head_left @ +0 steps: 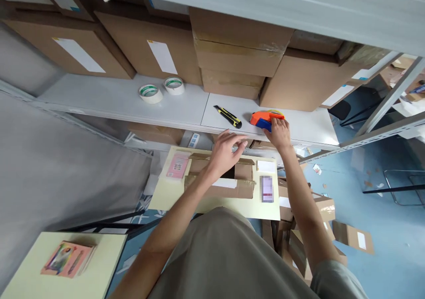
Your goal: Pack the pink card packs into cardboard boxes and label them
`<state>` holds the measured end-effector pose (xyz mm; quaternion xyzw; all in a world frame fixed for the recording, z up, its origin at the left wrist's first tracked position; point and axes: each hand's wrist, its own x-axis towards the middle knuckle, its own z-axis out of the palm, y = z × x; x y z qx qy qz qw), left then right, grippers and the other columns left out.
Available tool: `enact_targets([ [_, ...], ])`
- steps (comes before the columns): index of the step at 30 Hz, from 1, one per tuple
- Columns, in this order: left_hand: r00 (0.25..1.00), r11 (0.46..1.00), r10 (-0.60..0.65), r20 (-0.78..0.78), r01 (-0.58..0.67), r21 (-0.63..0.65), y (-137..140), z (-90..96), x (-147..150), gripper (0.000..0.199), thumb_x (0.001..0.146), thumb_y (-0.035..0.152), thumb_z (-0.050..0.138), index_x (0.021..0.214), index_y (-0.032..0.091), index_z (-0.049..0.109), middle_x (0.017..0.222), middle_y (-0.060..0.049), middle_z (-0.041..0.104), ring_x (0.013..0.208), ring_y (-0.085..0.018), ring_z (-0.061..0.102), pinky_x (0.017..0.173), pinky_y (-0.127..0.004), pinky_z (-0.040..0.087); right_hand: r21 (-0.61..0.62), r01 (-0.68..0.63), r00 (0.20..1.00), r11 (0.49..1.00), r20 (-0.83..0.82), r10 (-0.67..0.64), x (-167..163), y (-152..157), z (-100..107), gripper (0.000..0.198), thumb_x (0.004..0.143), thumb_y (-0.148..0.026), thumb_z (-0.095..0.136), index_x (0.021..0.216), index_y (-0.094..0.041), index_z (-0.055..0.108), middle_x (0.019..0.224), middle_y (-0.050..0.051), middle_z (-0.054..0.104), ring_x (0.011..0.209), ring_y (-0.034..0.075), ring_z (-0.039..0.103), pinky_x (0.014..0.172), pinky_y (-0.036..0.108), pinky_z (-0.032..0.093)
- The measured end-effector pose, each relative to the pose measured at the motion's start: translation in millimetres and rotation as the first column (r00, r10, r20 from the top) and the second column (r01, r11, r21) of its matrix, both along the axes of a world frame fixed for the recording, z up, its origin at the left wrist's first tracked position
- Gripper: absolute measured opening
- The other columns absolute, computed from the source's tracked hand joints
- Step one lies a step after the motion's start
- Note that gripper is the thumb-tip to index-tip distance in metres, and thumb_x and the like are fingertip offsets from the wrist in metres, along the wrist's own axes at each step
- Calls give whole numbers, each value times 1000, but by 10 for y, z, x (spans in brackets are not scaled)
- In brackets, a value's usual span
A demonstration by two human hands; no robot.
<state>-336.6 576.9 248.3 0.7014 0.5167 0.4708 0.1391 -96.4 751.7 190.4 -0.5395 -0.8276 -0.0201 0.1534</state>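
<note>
My right hand (279, 133) reaches to the shelf, its fingers wrapped round an orange and blue tape dispenser (260, 118). A black and yellow box cutter (228, 116) lies just left of the dispenser. My left hand (227, 150) hovers in front of the shelf edge and above a small cardboard box (244, 189) with raised flaps. Its fingers are loosely bent and hold nothing. The box stands on a pale yellow table (166, 197). A pink booklet (178, 165) lies left of it, and a phone-like object (267, 189) with a blurred screen lies right of it.
Two tape rolls (150, 94) sit on the grey shelf (109, 96), with large cartons (166, 46) behind. A shelf beam (265, 6) crosses above. Lower left, a second table (23, 263) bears pink books (68, 259). Cardboard boxes (353, 237) litter the blue floor at right.
</note>
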Motion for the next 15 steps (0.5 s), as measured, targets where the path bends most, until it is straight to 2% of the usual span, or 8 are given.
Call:
enact_targets([
  [4, 994, 998, -26, 104, 32, -60, -163, -128, -36, 27, 110, 28, 54, 125, 23, 76, 88, 0, 83, 94, -20, 79, 122, -48, 48, -21, 58, 998, 998, -17, -58, -34, -114, 30, 41, 99, -32, 65, 132, -9, 57, 118, 26, 75, 116, 39, 65, 112, 57, 43],
  [6, 985, 992, -20, 171, 41, -121, -284, -186, -64, 29, 111, 27, 52, 127, 23, 75, 96, -2, 84, 101, -21, 79, 112, -43, 56, -55, 82, 990, 995, -106, -87, -46, -328, 96, 39, 101, -39, 64, 129, -12, 57, 112, 24, 75, 108, 39, 68, 101, 55, 50],
  [9, 958, 979, 59, 279, -1, -204, -484, -228, -83, 20, 107, 31, 61, 110, 23, 79, 102, -5, 85, 100, -22, 80, 93, -35, 61, -142, 90, 944, 986, -303, -130, -105, -823, 238, 43, 102, -58, 62, 123, -20, 57, 103, 16, 73, 92, 36, 69, 83, 48, 54],
  [12, 907, 977, 117, 405, -33, -209, -672, -220, -76, 18, 102, 33, 70, 90, 21, 77, 98, -6, 84, 95, -22, 80, 89, -34, 61, -228, -23, 855, 973, -509, -99, -262, -1382, 382, 49, 97, -69, 68, 113, -24, 58, 96, 9, 73, 83, 29, 68, 76, 41, 55],
  [15, 857, 976, 102, 505, 11, -216, -853, -196, -71, 12, 100, 31, 73, 100, 20, 78, 107, -8, 83, 103, -22, 79, 95, -34, 62, -288, -187, 723, 939, -687, -67, -498, -1824, 459, 49, 96, -70, 71, 110, -24, 60, 97, 6, 74, 84, 24, 68, 77, 36, 56],
])
